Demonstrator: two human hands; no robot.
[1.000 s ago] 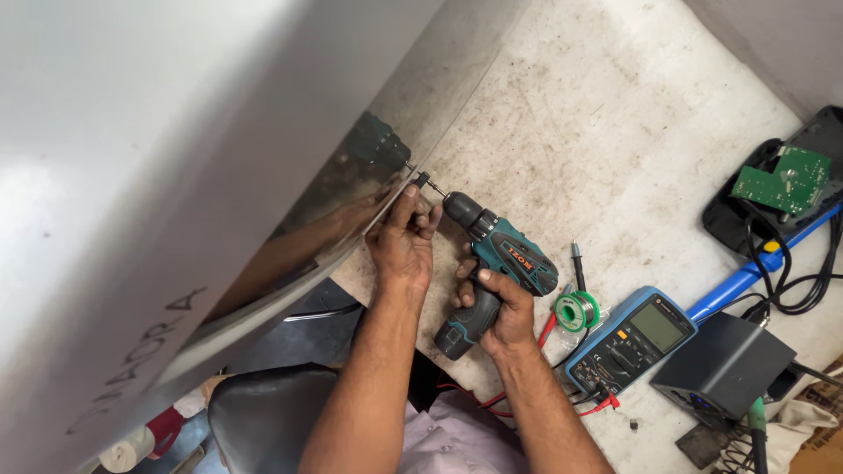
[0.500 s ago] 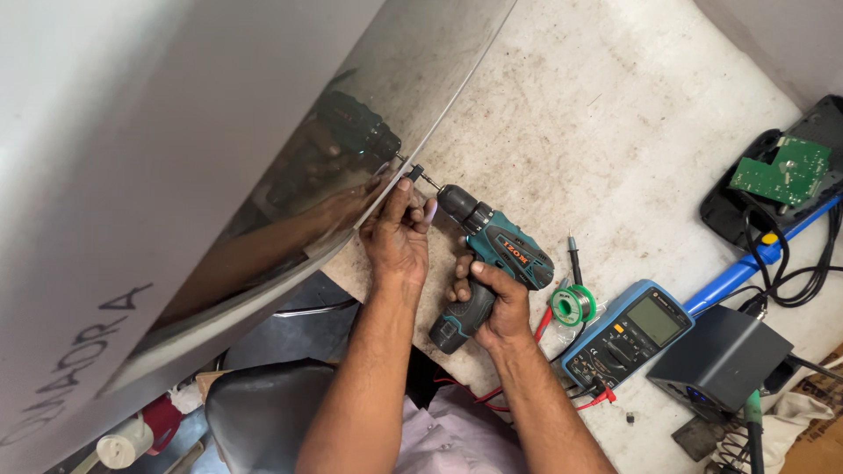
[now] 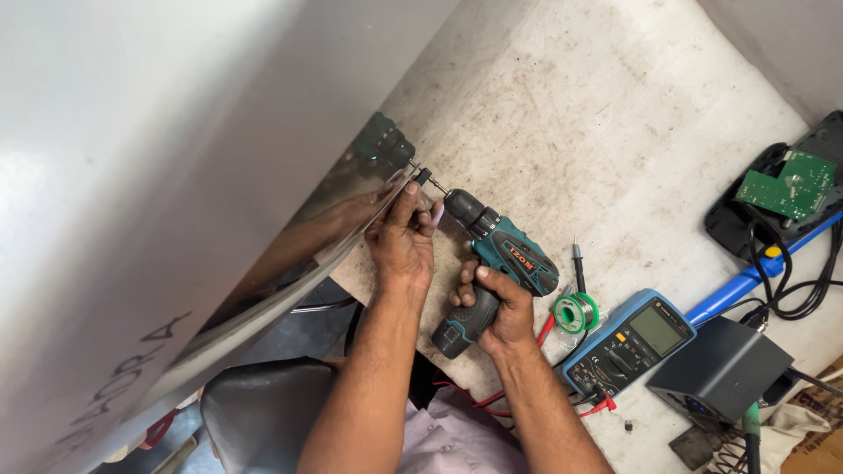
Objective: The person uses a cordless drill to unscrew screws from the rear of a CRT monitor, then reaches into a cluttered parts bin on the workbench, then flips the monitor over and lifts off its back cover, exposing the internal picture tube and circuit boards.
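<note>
My right hand [image 3: 496, 303] grips the handle of a teal and black cordless drill [image 3: 505, 259]. Its bit [image 3: 423, 175] points up-left at the lower edge of a large glossy white panel [image 3: 176, 158] that fills the left side. My left hand [image 3: 404, 237] rests against that panel edge, its fingertips pinched close around the bit's tip. The panel mirrors the drill and my hand. Whether a screw sits at the bit tip is too small to tell.
A stained white worktop [image 3: 597, 114] lies under the drill. To the right sit a green solder spool [image 3: 575, 312], a blue multimeter [image 3: 628, 338] with red leads, a dark box [image 3: 720, 369], a green circuit board [image 3: 786, 184] on a black case, and black cables [image 3: 803, 281]. A black stool seat [image 3: 263, 412] is below.
The view has shifted a little and the panel's reflection has changed. Both hands and the drill stay at the panel edge, with the bit tip pressed closer to it.
</note>
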